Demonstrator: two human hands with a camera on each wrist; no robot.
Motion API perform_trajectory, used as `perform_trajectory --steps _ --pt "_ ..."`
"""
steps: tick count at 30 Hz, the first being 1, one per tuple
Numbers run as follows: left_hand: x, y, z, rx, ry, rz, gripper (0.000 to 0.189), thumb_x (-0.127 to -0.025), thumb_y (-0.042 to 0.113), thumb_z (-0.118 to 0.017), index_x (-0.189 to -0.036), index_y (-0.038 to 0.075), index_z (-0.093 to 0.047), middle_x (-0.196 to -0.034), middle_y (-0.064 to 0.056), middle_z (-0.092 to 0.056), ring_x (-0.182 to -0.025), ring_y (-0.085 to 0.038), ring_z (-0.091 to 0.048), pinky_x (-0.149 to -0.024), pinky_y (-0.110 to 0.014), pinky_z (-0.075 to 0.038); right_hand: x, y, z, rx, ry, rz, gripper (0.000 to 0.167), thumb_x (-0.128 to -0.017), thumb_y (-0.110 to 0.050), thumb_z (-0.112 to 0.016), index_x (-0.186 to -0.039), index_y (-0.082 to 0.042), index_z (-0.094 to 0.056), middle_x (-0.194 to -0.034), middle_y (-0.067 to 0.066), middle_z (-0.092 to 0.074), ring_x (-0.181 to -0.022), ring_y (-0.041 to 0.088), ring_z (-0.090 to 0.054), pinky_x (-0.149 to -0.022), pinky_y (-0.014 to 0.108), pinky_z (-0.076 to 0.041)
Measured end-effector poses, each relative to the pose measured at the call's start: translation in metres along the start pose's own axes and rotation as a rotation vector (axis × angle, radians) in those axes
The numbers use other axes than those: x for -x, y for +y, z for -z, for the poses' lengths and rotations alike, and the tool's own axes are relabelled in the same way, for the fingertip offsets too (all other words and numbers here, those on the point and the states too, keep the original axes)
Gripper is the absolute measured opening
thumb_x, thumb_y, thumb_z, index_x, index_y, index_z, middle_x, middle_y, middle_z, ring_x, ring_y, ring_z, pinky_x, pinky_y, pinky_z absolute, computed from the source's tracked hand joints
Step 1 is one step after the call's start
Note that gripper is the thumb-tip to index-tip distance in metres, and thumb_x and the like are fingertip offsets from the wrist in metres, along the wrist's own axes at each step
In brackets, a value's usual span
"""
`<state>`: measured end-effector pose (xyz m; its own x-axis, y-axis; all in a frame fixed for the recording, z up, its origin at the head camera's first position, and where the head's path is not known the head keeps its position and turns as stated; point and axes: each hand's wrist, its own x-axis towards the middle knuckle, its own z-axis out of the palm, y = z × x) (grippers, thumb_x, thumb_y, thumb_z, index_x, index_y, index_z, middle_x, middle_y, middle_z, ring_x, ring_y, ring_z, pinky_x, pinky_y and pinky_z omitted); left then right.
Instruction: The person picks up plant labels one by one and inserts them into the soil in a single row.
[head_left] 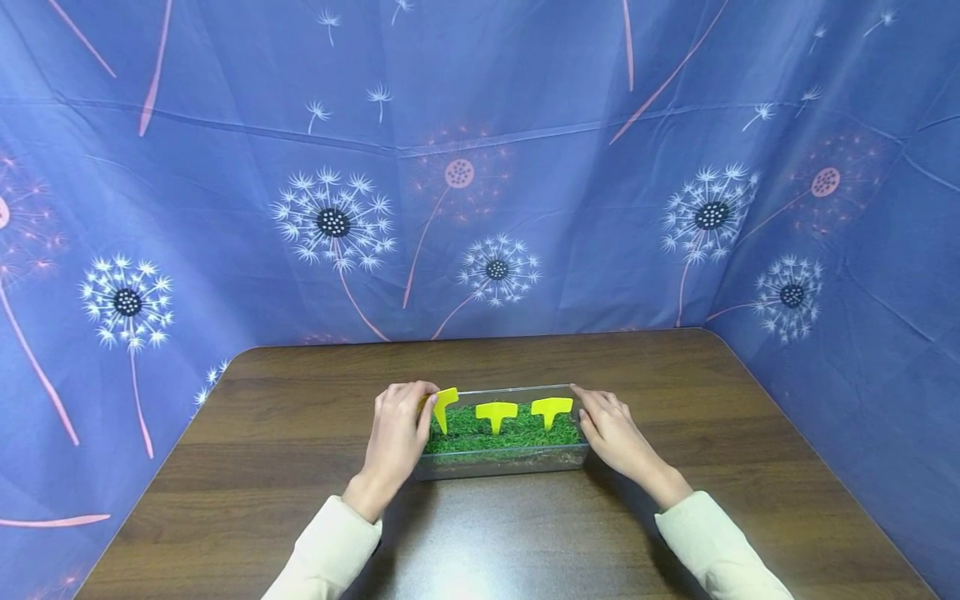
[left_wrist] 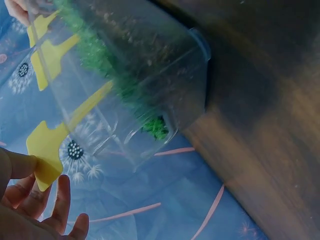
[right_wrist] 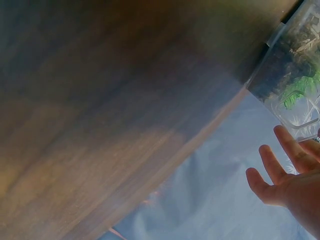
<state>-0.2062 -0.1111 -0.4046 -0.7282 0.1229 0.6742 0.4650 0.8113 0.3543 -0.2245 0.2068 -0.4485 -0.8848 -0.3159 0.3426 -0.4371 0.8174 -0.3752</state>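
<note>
A clear rectangular container [head_left: 502, 462] stands on the table, with soil [right_wrist: 305, 42] and green artificial grass [head_left: 480, 443] inside. Three yellow T-shaped plant labels are upright in the grass: a left one [head_left: 446, 404], a middle one [head_left: 497, 414] and a right one [head_left: 552, 408]. My left hand [head_left: 397, 425] pinches the head of the left label between thumb and fingers; its stem reaches down into the grass in the left wrist view. At the container's right end, my right hand [head_left: 617, 435] rests against the rim with fairly straight fingers, its thumb partly hidden.
The brown wood-grain table [head_left: 300, 417] extends around the container on all sides. Behind and to the right hangs a blue cloth [head_left: 562, 192] with dandelion prints, meeting the table's back edge.
</note>
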Motion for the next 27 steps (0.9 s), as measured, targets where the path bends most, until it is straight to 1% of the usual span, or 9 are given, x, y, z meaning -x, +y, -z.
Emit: perform_trajectory --steps 3,14,21,27 --pt "0.002 0.000 -0.002 0.003 -0.007 -0.009 0.005 -0.085 0.010 -0.062 -0.088 0.014 -0.064 -0.082 0.002 -0.068 -0.084 -0.020 -0.058 -0.081 -0.044 -0.042 0.000 0.000 0.000 0.001 -0.001 -0.002 0.044 -0.094 -0.012 -0.043 -0.137 -0.005 -0.038 -0.128 0.016 -0.052 -0.119 0.036 -0.043 -0.097 0.056 -0.028" --pt "0.006 -0.003 -0.010 -0.008 0.011 -0.060 0.005 -0.084 0.010 -0.064 -0.087 0.014 -0.065 -0.083 0.003 -0.069 -0.083 -0.019 -0.058 -0.080 -0.043 -0.042 0.000 0.000 0.000 -0.002 0.006 0.005 0.043 -0.094 -0.012 -0.043 -0.136 -0.004 -0.039 -0.128 0.017 -0.052 -0.118 0.036 -0.043 -0.096 0.056 -0.029" --pt "0.008 -0.006 -0.012 -0.016 -0.008 -0.066 0.004 -0.084 0.010 -0.063 -0.086 0.014 -0.064 -0.083 0.003 -0.069 -0.084 -0.020 -0.058 -0.080 -0.042 -0.042 0.000 0.000 0.001 -0.006 0.010 0.010 0.043 -0.094 -0.012 -0.043 -0.136 -0.005 -0.039 -0.128 0.016 -0.052 -0.118 0.036 -0.043 -0.096 0.056 -0.029" --pt "0.009 -0.008 -0.013 -0.017 -0.021 -0.066 0.007 -0.083 0.009 -0.064 -0.086 0.015 -0.064 -0.083 0.004 -0.069 -0.084 -0.021 -0.058 -0.080 -0.042 -0.042 0.000 -0.001 0.001 -0.004 0.007 0.008 0.043 -0.094 -0.012 -0.043 -0.136 -0.004 -0.039 -0.127 0.017 -0.053 -0.118 0.036 -0.043 -0.095 0.057 -0.029"
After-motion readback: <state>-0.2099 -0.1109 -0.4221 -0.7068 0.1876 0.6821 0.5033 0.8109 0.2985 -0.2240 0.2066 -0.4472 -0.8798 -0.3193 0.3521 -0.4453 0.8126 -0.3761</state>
